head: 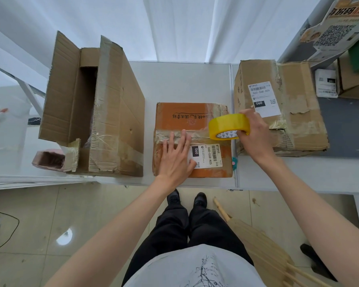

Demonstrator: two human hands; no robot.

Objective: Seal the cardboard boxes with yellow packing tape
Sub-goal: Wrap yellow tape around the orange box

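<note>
An orange-brown cardboard box (182,114) lies flat on the white table (184,79) in front of me, with a white shipping label on its near half. My left hand (176,156) lies flat on the box's centre seam, fingers spread, pressing on a strip of tape. My right hand (255,133) grips a roll of yellow packing tape (228,126) just over the box's right edge. A stretch of tape runs from the roll along the seam towards my left hand.
A tall open box (104,112) with raised flaps stands on the left. A larger closed box (294,112) with a label sits on the right. More parcels (352,79) lie at the far right. A pink tape roll (50,160) rests by the left box. A wooden broom (257,237) leans below the table.
</note>
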